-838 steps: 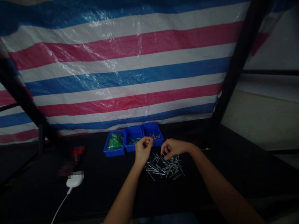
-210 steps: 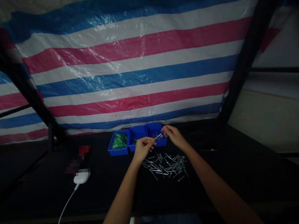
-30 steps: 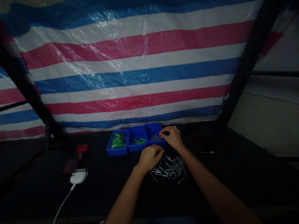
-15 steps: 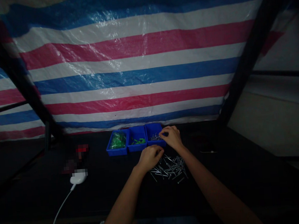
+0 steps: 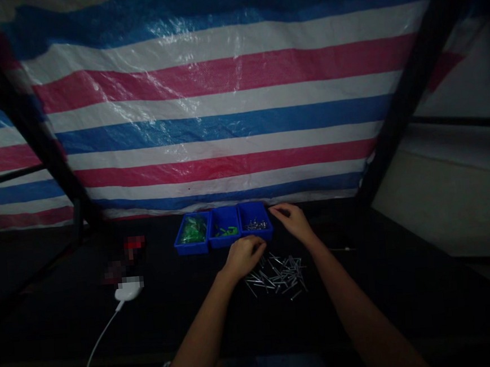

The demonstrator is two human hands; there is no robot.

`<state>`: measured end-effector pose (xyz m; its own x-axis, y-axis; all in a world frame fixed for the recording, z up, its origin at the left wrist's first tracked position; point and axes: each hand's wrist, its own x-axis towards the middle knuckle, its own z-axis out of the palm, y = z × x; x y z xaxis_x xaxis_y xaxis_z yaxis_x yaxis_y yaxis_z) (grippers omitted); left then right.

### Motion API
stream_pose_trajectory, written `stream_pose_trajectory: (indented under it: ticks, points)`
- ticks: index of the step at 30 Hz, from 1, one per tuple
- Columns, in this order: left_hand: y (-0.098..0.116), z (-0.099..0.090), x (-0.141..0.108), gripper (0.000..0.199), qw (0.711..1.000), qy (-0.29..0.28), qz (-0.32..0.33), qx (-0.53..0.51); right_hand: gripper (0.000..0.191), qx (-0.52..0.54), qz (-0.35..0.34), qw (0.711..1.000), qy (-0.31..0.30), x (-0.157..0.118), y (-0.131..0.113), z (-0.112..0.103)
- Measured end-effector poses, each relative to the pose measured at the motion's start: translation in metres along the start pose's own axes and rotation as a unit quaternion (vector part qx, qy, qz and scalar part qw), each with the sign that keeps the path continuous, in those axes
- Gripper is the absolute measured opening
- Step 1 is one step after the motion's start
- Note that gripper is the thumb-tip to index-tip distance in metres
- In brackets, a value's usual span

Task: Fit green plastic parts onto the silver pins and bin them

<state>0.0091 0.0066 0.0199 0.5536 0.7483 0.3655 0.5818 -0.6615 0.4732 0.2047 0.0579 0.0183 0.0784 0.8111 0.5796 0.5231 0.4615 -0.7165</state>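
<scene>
My left hand (image 5: 245, 257) is closed over the left edge of a loose pile of thin metal pins or nails (image 5: 282, 274), its thumb and fingers curled together; whatever they grip is hidden. Just right of the row of bins, my right hand (image 5: 294, 220) has its thumb and fingertips pinched, and anything between them is too small to see. The right blue bin (image 5: 253, 210) holds small shiny metal pieces (image 5: 257, 224). Small green pieces (image 5: 226, 231) lie in the middle blue bin (image 5: 223, 213). In the left blue bin (image 5: 192, 248) sits a clear bag of green pieces (image 5: 194, 230).
A white rounded device (image 5: 128, 290) with a white cable (image 5: 96, 336) lies on the black table (image 5: 163, 325) at left, near a blurred red object (image 5: 134, 242). Behind the table hangs a striped plastic sheet (image 5: 222, 106) between dark frame posts (image 5: 407, 88).
My right hand has moved right, off the edge of the right bin, so the metal pieces there show more fully. The left hand stays almost in place.
</scene>
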Motion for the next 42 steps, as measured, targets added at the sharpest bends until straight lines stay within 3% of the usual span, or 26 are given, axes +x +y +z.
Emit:
stream_pose_trajectory:
  ticks: [5, 9, 12, 20, 25, 34, 38, 42]
  points:
    - [-0.006, 0.000, 0.002, 0.026, 0.997, 0.047, -0.024, -0.048, 0.025, 0.055, 0.033, 0.983, -0.170, -0.007, -0.008, -0.024]
    - [-0.013, 0.001, 0.006, 0.028, 0.986, 0.095, -0.056, -0.129, 0.020, 0.037, 0.063, 0.945, -0.318, -0.017, -0.007, -0.022]
    - [-0.017, 0.003, 0.008, 0.030, 0.972, 0.123, -0.069, -0.188, 0.019, 0.025, 0.078, 0.924, -0.372, -0.022, -0.005, -0.015]
    - [-0.022, 0.004, 0.012, 0.033, 0.945, 0.148, -0.095, -0.276, 0.028, -0.038, 0.071, 0.898, -0.432, -0.023, -0.013, -0.004]
    - [-0.021, 0.002, 0.014, 0.032, 0.928, 0.163, -0.117, -0.315, 0.028, -0.045, 0.027, 0.896, -0.441, -0.025, -0.024, 0.011]
    - [-0.023, -0.009, 0.016, 0.036, 0.864, 0.216, -0.145, -0.431, 0.026, -0.026, 0.013, 0.908, -0.418, -0.032, -0.029, 0.028]
    - [-0.025, -0.017, 0.015, 0.037, 0.831, 0.240, -0.151, -0.477, 0.026, -0.007, -0.009, 0.898, -0.441, -0.036, -0.042, 0.033]
    - [-0.024, -0.020, 0.013, 0.038, 0.818, 0.238, -0.152, -0.500, 0.023, -0.025, -0.030, 0.893, -0.447, -0.039, -0.048, 0.036]
